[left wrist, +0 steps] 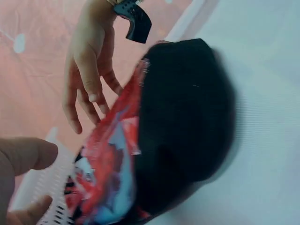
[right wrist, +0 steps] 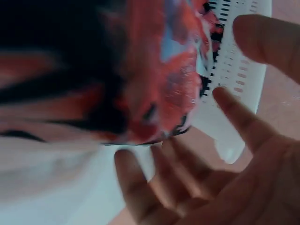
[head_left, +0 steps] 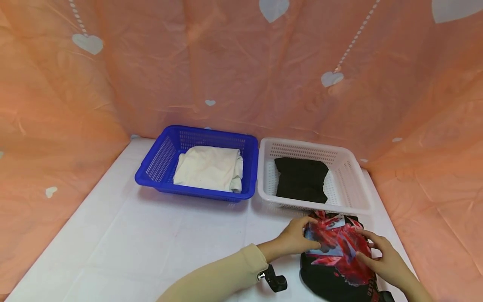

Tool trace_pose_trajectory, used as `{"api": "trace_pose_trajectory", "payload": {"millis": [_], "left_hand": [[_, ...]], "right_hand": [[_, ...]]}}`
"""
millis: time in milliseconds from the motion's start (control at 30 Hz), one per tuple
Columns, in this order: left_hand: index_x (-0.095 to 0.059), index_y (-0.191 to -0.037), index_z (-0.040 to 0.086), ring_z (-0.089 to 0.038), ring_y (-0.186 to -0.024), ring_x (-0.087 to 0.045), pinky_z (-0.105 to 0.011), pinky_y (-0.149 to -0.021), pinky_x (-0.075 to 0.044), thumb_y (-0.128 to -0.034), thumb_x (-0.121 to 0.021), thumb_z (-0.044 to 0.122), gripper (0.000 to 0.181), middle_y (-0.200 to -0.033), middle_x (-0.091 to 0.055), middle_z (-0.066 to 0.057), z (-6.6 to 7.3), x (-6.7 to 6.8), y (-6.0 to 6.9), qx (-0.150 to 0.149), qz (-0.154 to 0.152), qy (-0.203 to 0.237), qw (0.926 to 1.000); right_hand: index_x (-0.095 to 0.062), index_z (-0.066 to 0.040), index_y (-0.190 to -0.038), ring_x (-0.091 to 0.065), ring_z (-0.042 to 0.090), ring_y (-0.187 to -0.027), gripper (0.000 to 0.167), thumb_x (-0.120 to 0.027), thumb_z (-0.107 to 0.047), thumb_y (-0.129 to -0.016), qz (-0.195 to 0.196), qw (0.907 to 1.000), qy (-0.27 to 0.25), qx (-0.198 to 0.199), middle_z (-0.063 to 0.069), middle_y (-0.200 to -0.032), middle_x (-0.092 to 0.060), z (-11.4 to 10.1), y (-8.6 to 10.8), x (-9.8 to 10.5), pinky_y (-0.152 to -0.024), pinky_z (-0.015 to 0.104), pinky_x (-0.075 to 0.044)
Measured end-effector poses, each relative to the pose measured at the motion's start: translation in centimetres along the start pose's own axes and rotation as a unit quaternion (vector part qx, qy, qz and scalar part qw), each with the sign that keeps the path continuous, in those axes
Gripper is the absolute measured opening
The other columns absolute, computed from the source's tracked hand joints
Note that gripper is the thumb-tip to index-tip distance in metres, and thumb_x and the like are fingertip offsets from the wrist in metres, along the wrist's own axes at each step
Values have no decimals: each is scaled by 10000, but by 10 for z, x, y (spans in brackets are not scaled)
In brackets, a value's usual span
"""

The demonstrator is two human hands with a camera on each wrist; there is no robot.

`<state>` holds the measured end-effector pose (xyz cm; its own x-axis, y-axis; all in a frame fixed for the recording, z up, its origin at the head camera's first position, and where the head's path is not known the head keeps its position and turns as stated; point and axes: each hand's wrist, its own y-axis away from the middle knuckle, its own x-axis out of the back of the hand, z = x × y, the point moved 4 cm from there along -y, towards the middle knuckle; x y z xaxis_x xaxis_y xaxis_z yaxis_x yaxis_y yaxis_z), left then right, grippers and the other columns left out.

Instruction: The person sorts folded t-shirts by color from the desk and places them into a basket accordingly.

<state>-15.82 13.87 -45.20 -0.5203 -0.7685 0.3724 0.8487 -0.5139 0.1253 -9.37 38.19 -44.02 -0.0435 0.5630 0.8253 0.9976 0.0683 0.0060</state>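
Note:
A folded black garment with a red and pale-blue print (head_left: 341, 247) lies on the white table at the right front, in front of the white basket. My left hand (head_left: 295, 239) is at its left edge, thumb and fingers spread over the print. At the opposite edge is my right hand (head_left: 386, 262), its fingers apart and loosely bent. In the left wrist view the thumb (left wrist: 30, 154) stands clear of the cloth. The right wrist view shows the right fingers (right wrist: 136, 183) beside the garment's edge, grasping nothing; whether they touch it, I cannot tell.
A blue basket (head_left: 151, 183) holds folded white cloth (head_left: 209, 167). Right beside it, a white basket (head_left: 356, 180) contains a folded black cloth (head_left: 302, 180). An orange curtain (head_left: 241, 75) with hearts surrounds the white table (head_left: 124, 235) at the back and sides.

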Motion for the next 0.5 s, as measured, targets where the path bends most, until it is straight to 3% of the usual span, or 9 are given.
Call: {"api": "trace_pose_trajectory", "payload": {"millis": [133,300,500], "left_hand": [[-564,-1260,239,-142,-961,-527,-273,-800,-458,-673,-828,204,644,-1104,-560,-100,-12,-5,0,455,138,-2,9989],[-540,-1286,203,-153,-972,-538,-264,-814,-450,-653,-820,172,692,-1087,-589,-109,-18,-10,0,377,191,92,9991],[-522,-1287,214,-113,-948,-522,-245,-811,-439,-660,-827,167,699,-1069,-592,-60,-22,-17,-3,411,93,119,9990]], "right_hand": [[-419,-28,-1365,-595,475,-958,649,-738,-221,-833,-354,9987,28,-359,386,-1245,-457,11,4,-6,-618,353,-555],[-285,-74,-1440,-635,388,-987,725,-696,-265,-875,-1029,9906,-350,-827,382,-1302,-451,15,3,-14,-651,332,-553],[-305,-111,-1413,-616,339,-948,772,-757,-283,-812,-951,9930,6,-694,344,-1290,-474,12,-1,-20,-684,410,-515]]}}
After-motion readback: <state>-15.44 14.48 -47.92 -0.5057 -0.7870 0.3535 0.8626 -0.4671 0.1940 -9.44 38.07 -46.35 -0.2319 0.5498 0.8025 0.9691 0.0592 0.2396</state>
